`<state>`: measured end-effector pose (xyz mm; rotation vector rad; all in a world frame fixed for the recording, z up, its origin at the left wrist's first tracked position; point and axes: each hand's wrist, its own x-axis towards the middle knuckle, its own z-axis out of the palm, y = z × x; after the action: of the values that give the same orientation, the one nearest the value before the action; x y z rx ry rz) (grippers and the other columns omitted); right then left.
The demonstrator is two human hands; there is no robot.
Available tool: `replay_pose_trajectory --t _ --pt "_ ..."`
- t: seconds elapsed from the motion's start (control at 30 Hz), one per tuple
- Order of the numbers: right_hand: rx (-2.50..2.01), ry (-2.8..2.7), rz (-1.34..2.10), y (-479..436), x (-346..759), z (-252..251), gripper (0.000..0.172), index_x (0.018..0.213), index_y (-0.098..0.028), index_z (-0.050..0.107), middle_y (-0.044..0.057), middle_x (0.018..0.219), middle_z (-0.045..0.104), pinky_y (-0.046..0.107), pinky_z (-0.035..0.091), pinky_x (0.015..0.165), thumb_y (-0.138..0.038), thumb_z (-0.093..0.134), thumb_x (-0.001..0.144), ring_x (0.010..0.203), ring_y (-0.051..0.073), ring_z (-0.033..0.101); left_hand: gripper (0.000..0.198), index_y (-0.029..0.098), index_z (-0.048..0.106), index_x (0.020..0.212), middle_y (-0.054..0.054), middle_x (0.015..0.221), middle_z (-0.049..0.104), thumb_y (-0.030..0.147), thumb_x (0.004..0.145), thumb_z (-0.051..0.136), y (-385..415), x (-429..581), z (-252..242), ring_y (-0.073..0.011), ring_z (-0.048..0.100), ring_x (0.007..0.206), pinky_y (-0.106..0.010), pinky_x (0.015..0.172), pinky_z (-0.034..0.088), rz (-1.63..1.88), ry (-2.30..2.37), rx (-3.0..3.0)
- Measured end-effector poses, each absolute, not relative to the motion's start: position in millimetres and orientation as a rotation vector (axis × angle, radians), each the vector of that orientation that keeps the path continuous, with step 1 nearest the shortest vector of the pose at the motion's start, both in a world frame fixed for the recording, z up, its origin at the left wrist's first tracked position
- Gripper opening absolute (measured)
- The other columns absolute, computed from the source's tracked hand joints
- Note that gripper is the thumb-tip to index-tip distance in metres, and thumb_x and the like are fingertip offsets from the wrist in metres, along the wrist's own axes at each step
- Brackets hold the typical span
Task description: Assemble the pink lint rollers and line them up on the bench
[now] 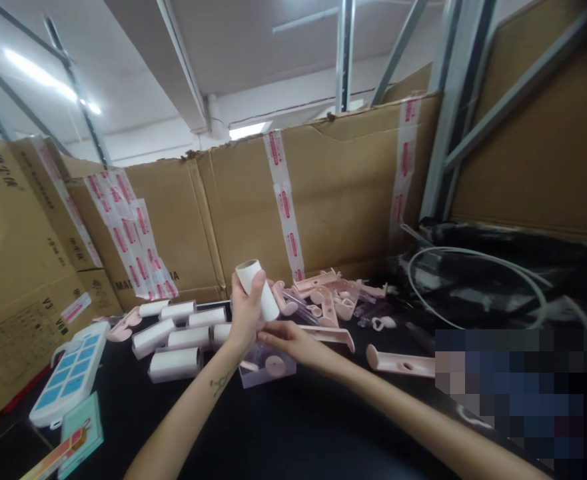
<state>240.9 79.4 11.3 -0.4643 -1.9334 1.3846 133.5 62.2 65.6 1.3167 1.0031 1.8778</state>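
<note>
Person's left hand [246,312] grips white hollow-cored cylindrical roll [268,302], tilted above black tabletop [268,433]; right hand [293,342] by its lower end, grip can't tell; likely roll-handling step; next move seemingly needs steady left hold

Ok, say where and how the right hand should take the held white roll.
Probably the lower end of the white roll, from the right: that end tilts toward the right hand and looks bare, while the left hand wraps it higher.
</note>
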Motion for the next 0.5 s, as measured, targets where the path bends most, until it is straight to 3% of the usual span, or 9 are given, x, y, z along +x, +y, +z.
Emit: replay_pose_trajectory --t 0.07,0.2,0.27,0.37,0.43,0.5 --pt "-0.485 -1.870 1.340 81.1 238.1 7.8 0.048 0.074 -0.014 0.063 0.005 0.075 0.064 0.035 0.049 0.078 -0.061 0.058 0.073 0.077 0.020 0.062 0.036 0.019 0.041 0.094 0.001 0.074 0.059 0.049 0.080 0.055 57.1 131.1 71.3 -0.0091 0.057 0.054 -0.020 0.052 0.045 2.001 0.897 1.275" --pt "-0.577 -1.609 1.188 91.6 255.6 22.4 0.043 0.084 -0.019 0.054 -0.003 0.065 0.050 0.024 0.047 0.058 -0.060 0.043 0.083 0.056 0.010 0.053 0.034 0.019 0.042 0.096 0.000 0.079 0.059 0.044 0.078 0.057 45.0 110.3 74.3 -0.0120 0.059 0.063 -0.023 0.060 0.047 2.035 1.039 1.509" --pt "-0.624 -1.545 1.130 98.3 271.6 34.6 0.038 0.085 -0.020 0.051 -0.007 0.057 0.038 0.019 0.035 0.041 -0.057 0.043 0.084 0.041 0.007 0.037 0.035 0.019 0.043 0.102 -0.003 0.086 0.060 0.039 0.078 0.058 38.9 99.4 65.8 -0.0153 0.060 0.073 -0.027 0.068 0.048 1.789 1.250 1.780" --pt "-0.677 -1.569 1.068 105.4 291.8 49.6 0.032 0.076 -0.019 0.052 -0.009 0.049 0.027 0.019 0.017 0.033 -0.051 0.055 0.079 0.036 0.005 0.022 0.039 0.019 0.045 0.110 -0.007 0.101 0.060 0.036 0.078 0.059 29.6 91.5 41.7 -0.0208 0.060 0.087 -0.034 0.079 0.047 1.124 1.513 2.247" --pt "-0.692 -1.619 1.022 105.7 297.7 55.9 0.030 0.074 -0.019 0.054 -0.009 0.047 0.028 0.020 0.016 0.034 -0.048 0.054 0.080 0.036 0.006 0.023 0.039 0.020 0.050 0.109 -0.008 0.106 0.059 0.039 0.077 0.061 23.8 91.1 22.3 -0.0252 0.056 0.097 -0.039 0.085 0.045 0.737 1.591 2.500" --pt "-0.680 -1.695 0.968 99.2 296.5 60.3 0.028 0.073 -0.019 0.058 -0.006 0.048 0.038 0.021 0.024 0.038 -0.046 0.054 0.080 0.039 0.008 0.032 0.044 0.019 0.051 0.112 -0.010 0.108 0.058 0.044 0.076 0.061 19.1 90.8 3.9 -0.0274 0.052 0.102 -0.042 0.087 0.043 0.567 1.616 2.650"
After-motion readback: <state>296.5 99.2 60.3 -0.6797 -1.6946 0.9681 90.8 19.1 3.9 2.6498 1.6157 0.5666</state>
